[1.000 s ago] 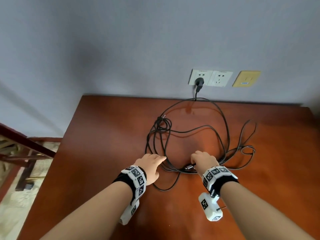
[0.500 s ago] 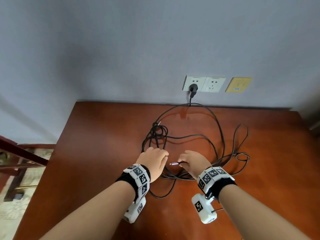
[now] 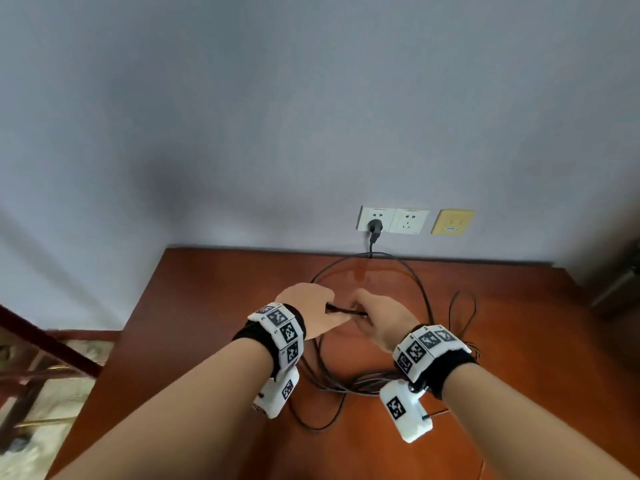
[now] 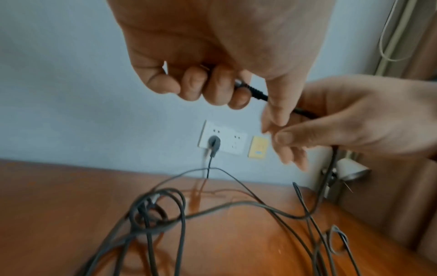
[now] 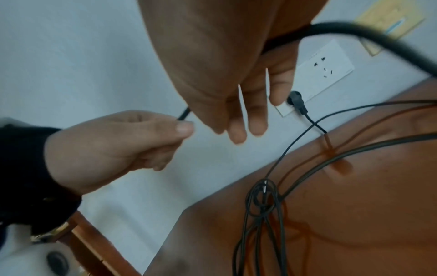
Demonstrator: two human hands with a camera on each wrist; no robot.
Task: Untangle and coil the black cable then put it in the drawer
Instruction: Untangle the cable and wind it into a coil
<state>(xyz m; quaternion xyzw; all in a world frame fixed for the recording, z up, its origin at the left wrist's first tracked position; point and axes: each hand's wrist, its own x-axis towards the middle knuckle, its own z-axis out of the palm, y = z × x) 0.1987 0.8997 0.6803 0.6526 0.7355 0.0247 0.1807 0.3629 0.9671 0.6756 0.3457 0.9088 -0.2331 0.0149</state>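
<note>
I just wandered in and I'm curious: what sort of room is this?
Probably a bedroom or hotel room: a glossy red-brown wooden table against a plain grey wall, white double wall sockets, and a small wall-mounted reading lamp beside brown padding.

The black cable [image 3: 426, 299] lay in loose, tangled loops on the reddish wooden top, with a knotted cluster (blurred in the left wrist view) toward the left. One short stretch was raised off the top, pulled taut.
</note>
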